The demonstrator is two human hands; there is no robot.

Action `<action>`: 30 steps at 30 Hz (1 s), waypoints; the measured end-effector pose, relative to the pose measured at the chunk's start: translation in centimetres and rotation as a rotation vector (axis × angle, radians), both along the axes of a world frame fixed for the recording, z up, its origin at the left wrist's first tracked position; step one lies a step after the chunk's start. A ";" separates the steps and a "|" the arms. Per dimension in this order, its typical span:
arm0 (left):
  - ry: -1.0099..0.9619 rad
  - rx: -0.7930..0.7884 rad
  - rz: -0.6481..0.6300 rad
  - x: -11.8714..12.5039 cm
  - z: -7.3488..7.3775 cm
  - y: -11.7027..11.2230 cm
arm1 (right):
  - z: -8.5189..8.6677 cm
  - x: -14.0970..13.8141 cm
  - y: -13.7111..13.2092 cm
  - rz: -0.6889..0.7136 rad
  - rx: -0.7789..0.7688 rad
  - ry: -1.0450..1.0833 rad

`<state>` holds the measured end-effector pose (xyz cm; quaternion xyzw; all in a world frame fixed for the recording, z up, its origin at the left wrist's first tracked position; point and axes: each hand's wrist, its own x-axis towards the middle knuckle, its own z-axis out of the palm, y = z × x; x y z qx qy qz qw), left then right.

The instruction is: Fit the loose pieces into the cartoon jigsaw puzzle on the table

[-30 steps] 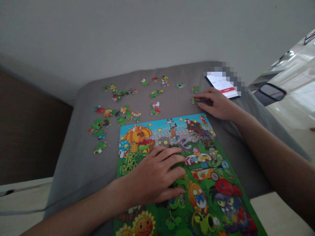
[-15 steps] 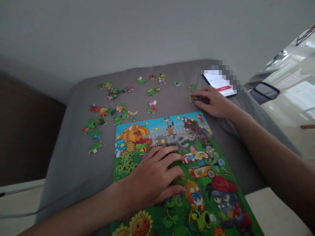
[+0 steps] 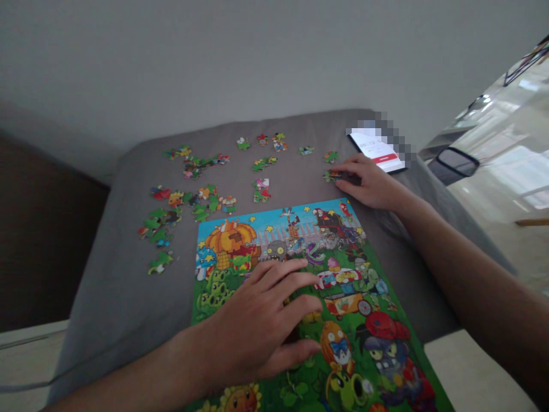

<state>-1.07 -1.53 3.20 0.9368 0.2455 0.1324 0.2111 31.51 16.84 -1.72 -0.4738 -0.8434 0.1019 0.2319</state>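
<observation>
A colourful cartoon jigsaw puzzle board lies on a grey cushion. My left hand rests flat on the board's middle, fingers stretched out and spread. My right hand lies on the cushion just beyond the board's far right corner, its fingertips pinching a small puzzle piece. Several loose puzzle pieces are scattered over the far and left part of the cushion.
A phone with a lit white screen lies at the cushion's far right corner, just beyond my right hand. A pale wall rises behind. A dark brown panel stands to the left and a glossy floor to the right.
Both hands stay in place on the board and on the piece. Only the view has shifted slightly, down and to the right.
</observation>
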 end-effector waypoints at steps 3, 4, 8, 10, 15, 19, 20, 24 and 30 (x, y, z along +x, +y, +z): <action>0.061 -0.003 -0.004 -0.1 0.1 -0.4 | -0.1 -0.1 0.0 0.003 -0.005 0.017; 0.089 -0.001 -0.012 -0.1 0.1 -0.5 | -0.2 -0.1 0.0 0.003 -0.004 0.024; 0.172 -0.006 -0.040 -0.2 -0.2 -0.8 | -0.5 -0.1 0.0 0.003 0.013 0.040; 0.191 -0.008 -0.040 -0.2 -0.2 -0.8 | -0.6 -0.1 0.0 0.006 0.015 0.041; 0.195 0.004 -0.045 -0.3 -0.1 -0.7 | -0.6 -0.1 0.1 0.005 0.020 0.041; 0.167 0.026 -0.031 -0.5 0.2 -0.5 | -0.5 -0.2 0.0 0.006 0.003 0.046; 0.154 0.034 -0.021 -0.6 0.2 -0.3 | -0.5 -0.2 -0.1 0.004 0.001 0.048; 0.080 0.096 0.065 -1.1 -0.4 1.2 | -0.4 -0.7 -0.5 -0.054 0.094 0.074; -0.013 0.300 0.360 -3.7 -2.0 6.2 | 1.1 -4.6 1.8 -0.151 0.163 0.040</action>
